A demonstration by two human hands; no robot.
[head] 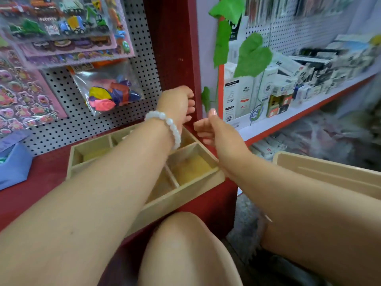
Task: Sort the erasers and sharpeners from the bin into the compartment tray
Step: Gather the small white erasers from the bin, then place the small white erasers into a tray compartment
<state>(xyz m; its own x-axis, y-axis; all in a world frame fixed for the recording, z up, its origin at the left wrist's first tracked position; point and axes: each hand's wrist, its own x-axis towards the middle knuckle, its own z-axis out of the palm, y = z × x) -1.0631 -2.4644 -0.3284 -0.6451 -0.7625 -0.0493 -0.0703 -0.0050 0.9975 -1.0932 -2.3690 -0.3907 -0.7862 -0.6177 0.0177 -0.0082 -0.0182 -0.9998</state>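
A wooden compartment tray [198,183] lies on the red shelf, partly covered by my left forearm. The compartments I can see hold nothing. My left hand [177,104], with a white bead bracelet at the wrist, hovers over the tray's far right corner with its fingers curled toward the red post. Its palm faces away, so anything inside it is hidden. My right hand [210,129] hangs just right of that corner, thumb up and fingers curled, with nothing visible in it. The beige bin [321,168] stands at the right; its inside is hidden.
A red post [175,48] rises behind the tray. Sticker sheets and a bag of balloons [111,93] hang on the pegboard at the left. A blue box [14,164] sits at the far left. Boxed goods [278,87] and plastic leaves fill the right shelf.
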